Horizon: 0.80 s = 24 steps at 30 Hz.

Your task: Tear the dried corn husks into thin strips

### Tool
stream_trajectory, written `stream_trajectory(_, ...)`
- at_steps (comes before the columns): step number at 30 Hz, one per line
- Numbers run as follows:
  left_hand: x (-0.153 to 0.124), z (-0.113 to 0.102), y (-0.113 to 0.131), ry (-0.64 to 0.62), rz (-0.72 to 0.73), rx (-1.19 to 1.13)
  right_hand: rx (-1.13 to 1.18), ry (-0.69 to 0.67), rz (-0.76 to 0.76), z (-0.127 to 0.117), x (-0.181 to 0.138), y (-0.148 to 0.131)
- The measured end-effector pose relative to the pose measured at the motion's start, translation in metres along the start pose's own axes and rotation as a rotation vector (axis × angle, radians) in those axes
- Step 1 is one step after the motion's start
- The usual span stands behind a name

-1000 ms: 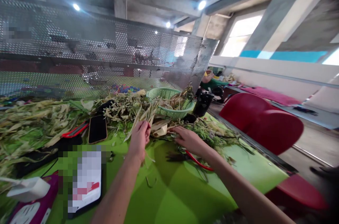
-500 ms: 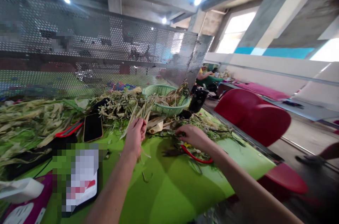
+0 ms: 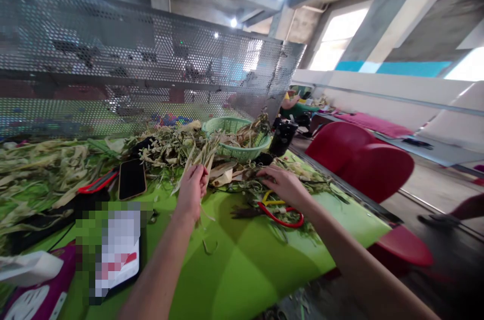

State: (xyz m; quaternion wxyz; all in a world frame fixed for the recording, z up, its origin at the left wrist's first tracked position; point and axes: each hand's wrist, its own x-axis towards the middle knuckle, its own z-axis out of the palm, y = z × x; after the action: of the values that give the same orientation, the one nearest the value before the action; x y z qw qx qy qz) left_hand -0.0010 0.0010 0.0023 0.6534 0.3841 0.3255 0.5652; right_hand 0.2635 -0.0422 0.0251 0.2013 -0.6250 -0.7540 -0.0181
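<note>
My left hand [image 3: 192, 190] is closed round a bundle of dry pale leaf strips [image 3: 200, 157] that fan up out of its fingers. My right hand [image 3: 286, 184] lies palm down, fingers spread, on the loose green and dry plant cuttings [image 3: 302, 176] to the right. Just under that hand sit red-and-yellow-handled scissors [image 3: 280, 211] on the bright green table [image 3: 234, 269]. A green plastic basket [image 3: 234, 141] holding more cuttings stands behind both hands.
A heap of dry leaves [image 3: 45, 174] covers the table's left. A dark phone [image 3: 132, 179] and a second phone [image 3: 113, 254] lie near me. A perforated metal screen [image 3: 151, 73] backs the table. Red chairs [image 3: 363, 164] stand right; another person [image 3: 293, 103] sits far back.
My right hand has slid a little right and forward over the cuttings, uncovering the scissors' handles. My left hand keeps its hold on the leaf bundle.
</note>
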Motion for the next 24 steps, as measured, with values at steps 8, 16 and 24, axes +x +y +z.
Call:
stream_trajectory(8, -0.002, 0.001, 0.002, -0.008, -0.003, 0.009, 0.071, -0.274, -0.046, 0.010, -0.011, 0.000)
stream_trajectory(16, -0.002, 0.000, 0.001, -0.017, -0.010, 0.006, 0.091, -0.160, -0.048, 0.008, -0.018, 0.000)
stream_trajectory(24, -0.001, 0.001, 0.002, -0.006, -0.016, -0.014, 0.102, -0.146, -0.025, -0.003, -0.024, 0.000)
